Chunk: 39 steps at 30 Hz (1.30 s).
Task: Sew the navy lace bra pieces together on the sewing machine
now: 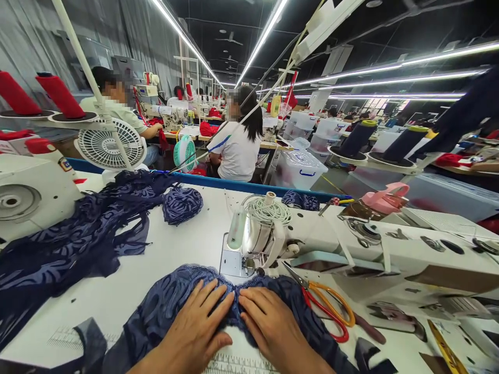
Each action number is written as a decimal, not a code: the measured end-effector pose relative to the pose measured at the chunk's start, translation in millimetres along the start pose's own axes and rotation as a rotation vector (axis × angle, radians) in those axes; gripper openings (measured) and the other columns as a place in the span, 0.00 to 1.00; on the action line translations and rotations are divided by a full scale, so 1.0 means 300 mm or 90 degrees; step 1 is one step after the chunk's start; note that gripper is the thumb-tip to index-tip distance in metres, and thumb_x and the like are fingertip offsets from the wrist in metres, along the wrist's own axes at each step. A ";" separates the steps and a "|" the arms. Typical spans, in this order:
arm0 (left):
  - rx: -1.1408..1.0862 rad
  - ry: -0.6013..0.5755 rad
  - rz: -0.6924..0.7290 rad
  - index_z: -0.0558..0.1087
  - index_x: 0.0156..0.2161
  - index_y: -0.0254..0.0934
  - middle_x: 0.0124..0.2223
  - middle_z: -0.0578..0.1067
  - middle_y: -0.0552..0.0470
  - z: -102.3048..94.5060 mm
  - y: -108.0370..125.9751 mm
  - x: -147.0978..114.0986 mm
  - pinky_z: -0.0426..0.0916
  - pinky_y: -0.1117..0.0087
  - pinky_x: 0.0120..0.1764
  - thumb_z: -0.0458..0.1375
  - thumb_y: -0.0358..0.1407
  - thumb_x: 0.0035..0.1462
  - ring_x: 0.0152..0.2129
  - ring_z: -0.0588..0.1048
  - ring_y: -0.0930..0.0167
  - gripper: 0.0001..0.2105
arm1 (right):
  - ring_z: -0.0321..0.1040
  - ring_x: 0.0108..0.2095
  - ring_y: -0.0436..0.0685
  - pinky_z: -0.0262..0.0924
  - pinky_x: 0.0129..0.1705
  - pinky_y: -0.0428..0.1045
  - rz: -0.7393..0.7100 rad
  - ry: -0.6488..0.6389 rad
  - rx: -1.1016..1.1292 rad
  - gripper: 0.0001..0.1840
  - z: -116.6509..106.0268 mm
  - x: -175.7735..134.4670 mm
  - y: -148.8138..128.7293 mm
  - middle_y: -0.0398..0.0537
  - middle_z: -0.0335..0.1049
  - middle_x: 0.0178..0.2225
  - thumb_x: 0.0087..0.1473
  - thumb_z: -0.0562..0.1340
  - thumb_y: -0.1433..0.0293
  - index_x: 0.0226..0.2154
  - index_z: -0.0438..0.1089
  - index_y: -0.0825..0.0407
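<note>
A navy lace bra point(167, 293) lies on the white table just in front of the sewing machine point(257, 234), its two cups side by side. My left hand point(197, 322) rests flat on the left cup, fingers spread toward the middle. On the right cup lies my right hand point(268, 322), its fingers stretched out toward the centre join. The lace's scalloped upper edge is close to the machine's needle plate point(233, 263). The fabric directly under both palms is hidden.
Scissors with orange and red handles point(331, 306) lie right of my right hand. Navy lace pieces point(78, 234) are heaped at the left, near a rolled lace bundle point(182, 204). A white fan point(111, 144) stands at the back left. Two people sit at machines beyond the table.
</note>
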State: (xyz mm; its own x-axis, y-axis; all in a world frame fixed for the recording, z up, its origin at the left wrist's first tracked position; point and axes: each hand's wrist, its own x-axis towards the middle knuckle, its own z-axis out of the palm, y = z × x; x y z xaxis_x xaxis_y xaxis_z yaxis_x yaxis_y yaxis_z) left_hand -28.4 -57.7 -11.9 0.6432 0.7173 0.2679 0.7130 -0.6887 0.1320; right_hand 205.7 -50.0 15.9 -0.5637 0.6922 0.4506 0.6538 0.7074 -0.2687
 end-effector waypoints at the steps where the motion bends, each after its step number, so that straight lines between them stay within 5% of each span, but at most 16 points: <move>1: -0.001 -0.007 0.000 0.58 0.67 0.38 0.64 0.67 0.42 -0.007 0.000 0.004 0.67 0.42 0.57 0.64 0.44 0.60 0.59 0.67 0.52 0.34 | 0.70 0.45 0.60 0.69 0.47 0.55 0.012 -0.018 0.008 0.13 -0.009 0.010 -0.003 0.51 0.74 0.46 0.64 0.55 0.75 0.49 0.70 0.51; 7: 0.021 -0.016 0.023 0.63 0.64 0.37 0.64 0.68 0.41 -0.034 -0.002 0.037 0.65 0.47 0.55 0.64 0.52 0.57 0.57 0.68 0.51 0.35 | 0.67 0.37 0.56 0.64 0.39 0.50 0.012 -0.086 -0.059 0.20 -0.029 0.070 -0.014 0.47 0.71 0.39 0.57 0.59 0.81 0.51 0.69 0.49; 12: 0.070 -0.012 0.074 0.66 0.60 0.32 0.61 0.71 0.39 -0.029 -0.006 0.041 0.67 0.48 0.50 0.65 0.56 0.53 0.54 0.71 0.49 0.37 | 0.66 0.34 0.57 0.61 0.35 0.51 -0.047 -0.042 -0.101 0.16 0.010 0.068 0.009 0.48 0.71 0.35 0.57 0.60 0.80 0.47 0.70 0.52; 16: -0.011 0.057 0.017 0.68 0.55 0.33 0.55 0.76 0.42 -0.035 -0.015 0.065 0.68 0.55 0.47 0.58 0.43 0.65 0.49 0.73 0.55 0.19 | 0.66 0.35 0.57 0.62 0.37 0.51 -0.067 0.010 -0.049 0.16 0.024 0.057 0.022 0.51 0.72 0.37 0.60 0.55 0.80 0.48 0.70 0.54; 19: -0.106 0.032 -0.107 0.68 0.53 0.35 0.51 0.75 0.43 -0.064 -0.026 0.132 0.66 0.59 0.48 0.52 0.30 0.66 0.46 0.72 0.60 0.12 | 0.68 0.37 0.58 0.63 0.39 0.52 -0.057 0.057 -0.024 0.14 0.023 0.055 0.023 0.52 0.72 0.39 0.61 0.54 0.79 0.46 0.69 0.54; 24: -0.230 -0.115 -0.215 0.71 0.46 0.38 0.42 0.76 0.50 -0.113 -0.044 0.234 0.62 0.57 0.48 0.61 0.30 0.58 0.42 0.71 0.61 0.10 | 0.69 0.41 0.60 0.63 0.43 0.55 -0.044 0.102 -0.060 0.11 0.017 0.051 0.021 0.53 0.74 0.42 0.61 0.55 0.78 0.45 0.69 0.54; 31: -0.299 -0.203 -0.270 0.74 0.40 0.41 0.40 0.78 0.53 -0.165 -0.065 0.243 0.64 0.60 0.48 0.59 0.30 0.58 0.43 0.73 0.62 0.06 | 0.69 0.41 0.59 0.59 0.46 0.54 -0.026 0.125 -0.066 0.11 0.017 0.043 0.022 0.51 0.75 0.42 0.63 0.54 0.76 0.45 0.70 0.53; 39: -0.257 -0.110 -0.217 0.70 0.38 0.37 0.40 0.72 0.50 -0.094 -0.047 0.214 0.59 0.54 0.51 0.54 0.28 0.62 0.42 0.68 0.63 0.04 | 0.68 0.41 0.59 0.56 0.47 0.54 -0.027 0.141 -0.062 0.11 0.026 0.042 0.024 0.51 0.74 0.42 0.63 0.54 0.77 0.44 0.70 0.54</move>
State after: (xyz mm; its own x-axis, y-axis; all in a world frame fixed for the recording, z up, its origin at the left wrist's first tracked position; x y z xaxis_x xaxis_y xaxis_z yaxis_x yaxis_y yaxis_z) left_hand -5.0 -4.8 30.4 0.4556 0.8901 -0.0106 0.7472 -0.3759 0.5480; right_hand 199.3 -35.0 13.0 -0.4742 0.6062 0.6385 0.6836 0.7105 -0.1668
